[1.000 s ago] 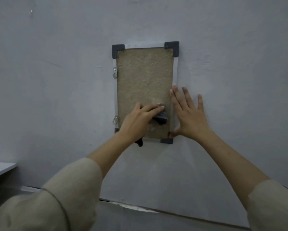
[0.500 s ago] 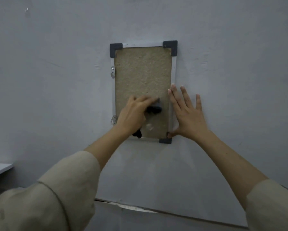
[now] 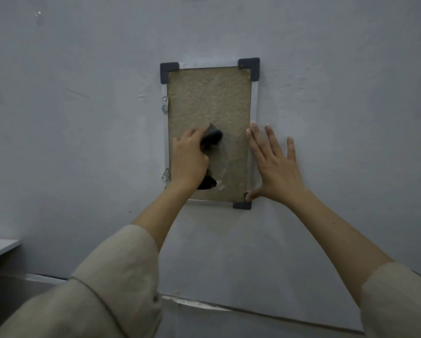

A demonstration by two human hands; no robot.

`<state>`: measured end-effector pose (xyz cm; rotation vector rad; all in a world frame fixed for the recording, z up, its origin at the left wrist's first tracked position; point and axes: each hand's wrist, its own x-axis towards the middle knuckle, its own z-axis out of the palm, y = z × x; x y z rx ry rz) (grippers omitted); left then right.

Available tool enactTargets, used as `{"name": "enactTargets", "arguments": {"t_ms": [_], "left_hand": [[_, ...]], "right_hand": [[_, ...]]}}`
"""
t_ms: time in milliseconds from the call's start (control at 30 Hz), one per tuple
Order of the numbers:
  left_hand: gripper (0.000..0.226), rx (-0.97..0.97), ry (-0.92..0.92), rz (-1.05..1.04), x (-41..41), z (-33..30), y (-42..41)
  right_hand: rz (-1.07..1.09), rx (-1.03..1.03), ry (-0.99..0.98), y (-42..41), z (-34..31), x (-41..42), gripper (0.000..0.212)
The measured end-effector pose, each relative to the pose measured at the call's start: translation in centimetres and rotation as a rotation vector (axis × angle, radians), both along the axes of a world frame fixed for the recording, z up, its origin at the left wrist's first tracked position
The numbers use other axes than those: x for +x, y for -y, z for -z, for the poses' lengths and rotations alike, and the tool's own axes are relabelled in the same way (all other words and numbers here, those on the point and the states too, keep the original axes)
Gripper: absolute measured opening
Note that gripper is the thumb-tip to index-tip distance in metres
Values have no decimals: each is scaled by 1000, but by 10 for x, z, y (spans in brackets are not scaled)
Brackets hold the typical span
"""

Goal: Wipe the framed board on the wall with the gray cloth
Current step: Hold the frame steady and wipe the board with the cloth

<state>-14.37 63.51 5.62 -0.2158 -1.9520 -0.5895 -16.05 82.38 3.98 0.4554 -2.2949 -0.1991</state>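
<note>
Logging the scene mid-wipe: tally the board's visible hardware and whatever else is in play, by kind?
Framed board: 1
Dark corner caps visible: 3 (lower-left corner is hidden behind the left hand)
Metal side clips: 2
Gray cloth: 1
Hands: 2, left hand and right hand
Total: 9

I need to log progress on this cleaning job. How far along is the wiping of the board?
Done: cannot tell. In hand: the left hand presses the gray cloth on the board's middle while the right hand lies flat against its right edge. Left: possibly the upper half.
</note>
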Motion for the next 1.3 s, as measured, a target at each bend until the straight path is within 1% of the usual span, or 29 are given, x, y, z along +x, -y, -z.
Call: {"name": "enactTargets", "arguments": {"t_ms": [33, 67, 100, 167, 233, 267, 300, 333, 433, 467, 500, 533, 633, 667, 700, 733, 800, 833, 867, 933, 1000, 1067, 1100, 1133, 1167, 1267, 1300], "left_hand": [[64, 73, -3, -17, 1, 0, -3], [64, 90, 7, -26, 2, 3, -10], [64, 54, 25, -11, 4, 10, -20], [62, -148, 66, 48, 9, 29, -41], [62, -356, 93, 82, 10, 36, -42], [62, -406, 90, 80, 8, 29, -32], [61, -409, 83, 65, 6, 19, -21], [61, -363, 73, 43, 3, 9, -10], [62, -43, 9, -15, 0, -7, 3], [63, 3, 5, -28, 0, -3, -4], [62, -5, 17, -25, 2, 5, -13], [62, -67, 31, 1, 3, 15, -22], [61, -389, 60, 82, 9, 38, -31], [61, -432, 51, 81, 7, 35, -23], [61, -406, 43, 62, 5, 29, -13], [62, -306, 35, 37, 3, 22, -4], [66, 10, 12, -9, 2, 13, 10], [67, 134, 7, -22, 3, 13, 10], [67, 194, 9, -37, 3, 16, 4], [66, 184, 28, -28, 5, 30, -18], [66, 57, 48, 18, 7, 49, -41], [65, -107, 58, 43, 8, 58, -45], [64, -156, 66, 49, 9, 56, -38], [63, -160, 70, 55, 9, 51, -28], [63, -115, 66, 57, 10, 44, -17], [61, 227, 26, -16, 7, 31, 7], [61, 278, 27, -48, 7, 34, 5]], "right_hand": [[0, 1, 0, 0, 0, 0, 150], [1, 1, 0, 1, 0, 0, 149], [1, 1, 2, 1, 0, 0, 149], [4, 4, 3, 1, 0, 0, 148], [7, 10, 1, 1, 0, 1, 147], [3, 9, 3, 1, -1, 1, 148], [-1, 7, 4, 0, -1, 1, 148], [-4, 4, 5, 0, -1, 1, 148], [-6, 3, 2, 0, 0, 0, 149], [-7, 2, 2, 0, 0, 0, 149], [-9, 0, 3, 0, 0, 0, 149], [-12, -3, 3, 1, 0, 0, 148], [-12, -2, -3, 1, 1, 1, 148], [-11, -1, -4, 1, 0, 1, 148], [-10, -1, -3, 1, 0, 1, 148], [-9, 1, -4, 0, 0, 1, 148], [-10, 3, -7, 0, 1, 1, 148], [-11, 0, -5, 0, 1, 0, 148], [-12, 0, -3, 0, 0, 0, 148], [-12, -1, 0, 0, 1, 0, 148], [-17, -5, 3, 1, 1, -1, 147], [-16, -9, -2, 1, 1, 0, 146], [-13, -7, -5, 1, 0, 1, 146], [-13, -3, -7, 1, 0, 1, 146], [-14, -1, -7, 0, 0, 1, 147], [-11, 3, -6, 0, 0, 0, 147], [-7, 3, -6, 0, 1, 0, 147]]}}
